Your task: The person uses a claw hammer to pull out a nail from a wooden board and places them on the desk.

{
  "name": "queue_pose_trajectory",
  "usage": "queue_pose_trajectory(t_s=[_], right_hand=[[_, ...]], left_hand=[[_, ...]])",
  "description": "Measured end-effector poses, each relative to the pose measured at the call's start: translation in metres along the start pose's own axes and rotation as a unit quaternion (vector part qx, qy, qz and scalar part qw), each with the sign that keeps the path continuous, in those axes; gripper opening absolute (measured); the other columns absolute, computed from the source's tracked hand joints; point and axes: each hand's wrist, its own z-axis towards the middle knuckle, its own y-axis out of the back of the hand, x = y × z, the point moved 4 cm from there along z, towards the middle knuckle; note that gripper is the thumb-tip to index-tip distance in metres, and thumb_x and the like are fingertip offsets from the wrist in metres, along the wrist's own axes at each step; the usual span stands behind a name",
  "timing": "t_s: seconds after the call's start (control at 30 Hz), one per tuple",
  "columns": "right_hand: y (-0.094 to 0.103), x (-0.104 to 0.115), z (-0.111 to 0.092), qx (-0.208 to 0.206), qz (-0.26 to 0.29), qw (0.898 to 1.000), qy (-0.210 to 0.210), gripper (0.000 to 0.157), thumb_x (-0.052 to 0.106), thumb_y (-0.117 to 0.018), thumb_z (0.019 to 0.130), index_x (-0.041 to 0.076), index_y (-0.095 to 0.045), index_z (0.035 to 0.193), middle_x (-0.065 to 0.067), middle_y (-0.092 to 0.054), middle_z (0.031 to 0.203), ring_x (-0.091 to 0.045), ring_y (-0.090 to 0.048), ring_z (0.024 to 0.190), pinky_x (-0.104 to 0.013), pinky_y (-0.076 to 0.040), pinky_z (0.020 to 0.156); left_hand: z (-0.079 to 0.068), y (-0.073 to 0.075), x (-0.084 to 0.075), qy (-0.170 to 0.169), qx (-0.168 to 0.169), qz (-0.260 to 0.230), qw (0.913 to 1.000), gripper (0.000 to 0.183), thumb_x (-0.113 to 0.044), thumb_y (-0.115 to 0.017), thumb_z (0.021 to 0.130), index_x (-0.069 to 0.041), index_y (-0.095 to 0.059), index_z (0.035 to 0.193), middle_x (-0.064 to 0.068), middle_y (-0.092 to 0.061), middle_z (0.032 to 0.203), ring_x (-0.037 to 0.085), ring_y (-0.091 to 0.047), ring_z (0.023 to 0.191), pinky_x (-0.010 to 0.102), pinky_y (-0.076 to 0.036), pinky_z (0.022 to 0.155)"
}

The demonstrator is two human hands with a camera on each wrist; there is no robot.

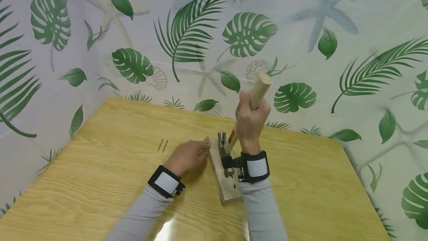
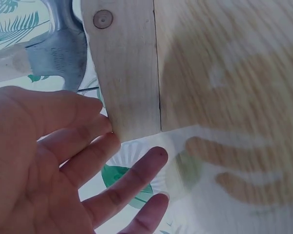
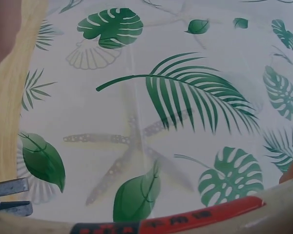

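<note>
A claw hammer (image 1: 223, 151) stands with its handle slanting up, and my right hand (image 1: 252, 116) grips that wooden handle. Its head is over a pale wooden block (image 1: 214, 166), with a thin nail (image 2: 89, 89) just below the striking face. My left hand (image 1: 189, 155) touches the far left end of the block with its fingertips, the fingers fairly straight. Close up, the left wrist view shows the block's side with a round knot (image 2: 103, 19). In the right wrist view the hammer's red label (image 3: 200, 217) and claw are visible, while most of the right hand is out of frame.
Two loose nails (image 1: 162, 145) lie on the wood-grain table (image 1: 110, 166), left of the block. Behind the table hangs a white cloth (image 1: 214, 18) printed with green leaves and starfish.
</note>
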Motion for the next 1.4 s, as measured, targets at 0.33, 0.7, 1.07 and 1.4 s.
queue_pose_trajectory(t_s=[0.33, 0.7, 1.07, 1.4], right_hand=[[0.019, 0.039, -0.021, -0.050, 0.108, 0.991, 0.060, 0.035, 0.005, -0.053, 0.093, -0.006, -0.034, 0.066, 0.003, -0.033, 0.047, -0.007, -0.028, 0.037, -0.022, -0.024, 0.036], [0.028, 0.055, -0.037, -0.073, 0.151, 0.984, 0.054, 0.035, 0.000, -0.049, 0.090, -0.001, -0.027, 0.062, 0.002, -0.028, 0.046, -0.008, -0.024, 0.036, -0.022, -0.022, 0.036], [0.033, 0.067, -0.034, -0.085, 0.165, 0.981, 0.064, 0.030, -0.004, -0.048, 0.087, -0.002, -0.030, 0.063, 0.001, -0.026, 0.045, -0.008, -0.023, 0.036, -0.022, -0.021, 0.035], [0.039, 0.079, -0.031, -0.073, 0.183, 0.978, 0.061, 0.034, -0.006, -0.048, 0.089, 0.000, -0.029, 0.062, 0.001, -0.026, 0.044, -0.008, -0.023, 0.035, -0.021, -0.020, 0.035]], left_hand=[[0.005, 0.001, 0.007, -0.004, 0.016, 0.006, 0.9999, 0.040, -0.018, -0.063, 0.101, -0.013, -0.061, 0.141, 0.003, -0.049, 0.153, 0.030, -0.069, 0.109, 0.037, -0.053, 0.072], [-0.004, -0.004, 0.009, 0.008, 0.021, -0.030, 0.9993, 0.041, -0.016, -0.063, 0.101, -0.007, -0.060, 0.141, 0.008, -0.050, 0.153, 0.035, -0.067, 0.112, 0.045, -0.047, 0.106], [0.006, 0.001, -0.010, -0.060, -0.084, -0.112, 0.9883, 0.035, -0.009, -0.065, 0.099, -0.009, -0.066, 0.133, 0.008, -0.064, 0.138, 0.028, -0.057, 0.125, 0.044, -0.045, 0.106], [0.009, 0.002, -0.025, -0.091, -0.095, -0.131, 0.9825, 0.017, -0.010, -0.071, 0.095, -0.011, -0.075, 0.111, 0.003, -0.075, 0.111, 0.024, -0.066, 0.102, 0.039, -0.052, 0.089]])
